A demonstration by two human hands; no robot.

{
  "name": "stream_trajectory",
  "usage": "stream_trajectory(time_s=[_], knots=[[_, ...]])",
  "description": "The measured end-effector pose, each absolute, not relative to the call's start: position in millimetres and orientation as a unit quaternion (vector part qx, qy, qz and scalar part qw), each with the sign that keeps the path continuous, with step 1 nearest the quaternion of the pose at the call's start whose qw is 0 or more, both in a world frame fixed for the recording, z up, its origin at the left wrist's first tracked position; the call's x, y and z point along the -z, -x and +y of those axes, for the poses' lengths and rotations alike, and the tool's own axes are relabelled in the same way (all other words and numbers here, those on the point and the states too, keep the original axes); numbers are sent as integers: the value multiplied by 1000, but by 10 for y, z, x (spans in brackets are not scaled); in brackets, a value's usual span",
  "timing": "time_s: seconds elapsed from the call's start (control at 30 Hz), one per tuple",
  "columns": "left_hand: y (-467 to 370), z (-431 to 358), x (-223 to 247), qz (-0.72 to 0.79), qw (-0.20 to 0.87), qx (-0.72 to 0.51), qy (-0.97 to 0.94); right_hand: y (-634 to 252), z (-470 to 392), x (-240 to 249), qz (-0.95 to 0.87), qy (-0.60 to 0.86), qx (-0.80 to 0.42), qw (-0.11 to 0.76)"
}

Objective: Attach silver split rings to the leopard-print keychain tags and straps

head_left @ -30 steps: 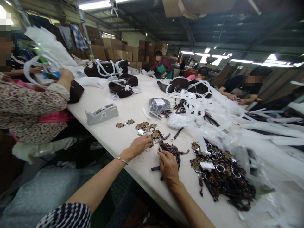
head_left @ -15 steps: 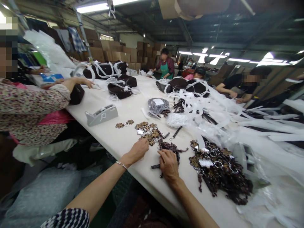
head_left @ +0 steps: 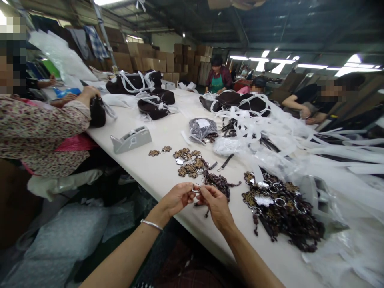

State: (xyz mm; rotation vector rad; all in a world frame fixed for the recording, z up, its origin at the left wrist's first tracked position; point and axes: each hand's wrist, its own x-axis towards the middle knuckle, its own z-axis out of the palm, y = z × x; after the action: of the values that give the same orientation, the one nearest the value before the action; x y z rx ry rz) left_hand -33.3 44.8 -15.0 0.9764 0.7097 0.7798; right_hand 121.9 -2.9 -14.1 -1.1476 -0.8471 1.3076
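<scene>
Between my two hands a metal ring (head_left: 196,188) is pinched, just above the near edge of the white table (head_left: 168,176). My left hand (head_left: 179,197) grips its left side, and my right hand (head_left: 214,202) grips its right side. Beyond them lie brown patterned flower-shaped pieces (head_left: 189,163) with rings. A tangle of dark braided cords (head_left: 219,182) lies just behind my right hand. One short black strap with a clip (head_left: 225,162) rests further back. To the right is a large pile of flower pieces, rings and dark cords (head_left: 282,212).
A grey tape dispenser (head_left: 132,139) stands at the left table edge. Dark bags (head_left: 156,108), a plastic-wrapped bundle (head_left: 202,129) and white strips (head_left: 288,140) lie further back. Other people work around the table, one at the left (head_left: 39,136).
My hands have come together and now hold the ring between them. Before, the left was at the flower pieces and the right at the cords. The person at left drew a hand back to a dark bag.
</scene>
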Motion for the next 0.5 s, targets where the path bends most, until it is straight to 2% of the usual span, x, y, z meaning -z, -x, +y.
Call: stream_trajectory(time_s=[0.23, 0.5], knots=[[235, 166, 102, 293, 836, -339, -316, -1305, -246, 90, -319, 479, -620, 534], [195, -16, 93, 268, 847, -378, -261, -1277, -395, 34, -270, 465, -628, 562]])
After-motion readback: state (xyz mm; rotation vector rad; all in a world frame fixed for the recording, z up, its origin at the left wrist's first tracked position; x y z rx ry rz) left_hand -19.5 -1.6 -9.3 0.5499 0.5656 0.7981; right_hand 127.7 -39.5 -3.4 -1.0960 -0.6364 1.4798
